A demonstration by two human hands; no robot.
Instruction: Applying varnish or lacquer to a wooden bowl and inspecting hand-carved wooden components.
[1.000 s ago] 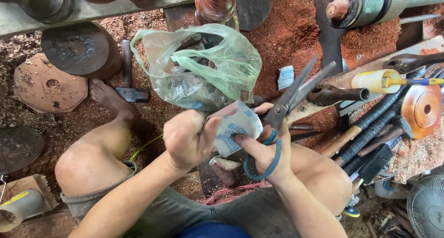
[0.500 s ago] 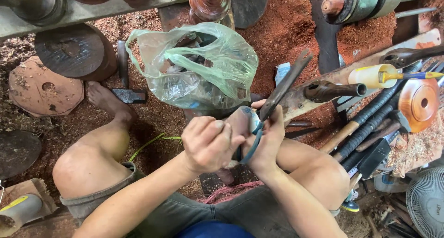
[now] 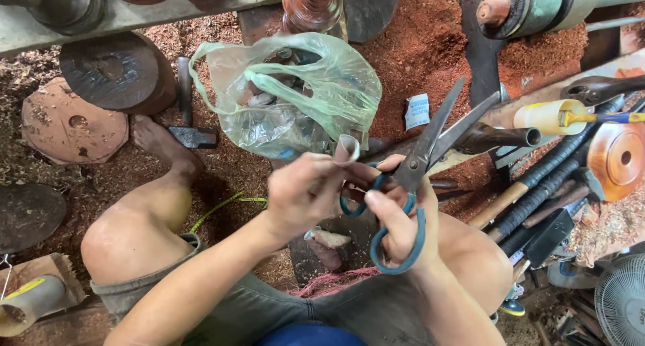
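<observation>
Below the green plastic bag [image 3: 289,94], right hand [image 3: 396,211] holds open-bladed scissors [image 3: 430,151]; left hand [image 3: 306,195] pinches a rolled strip [image 3: 347,148].

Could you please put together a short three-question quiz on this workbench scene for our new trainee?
1. True or false: the blades of the scissors are open.
2. Which hand has its fingers through the teal handles: A) left hand B) right hand?
3. What lies just beyond both hands, on the sawdust?

Key:
1. True.
2. B; the left hand pinches a small curled piece of sandpaper-like sheet instead.
3. A crumpled pale green plastic bag with small items inside.
</observation>
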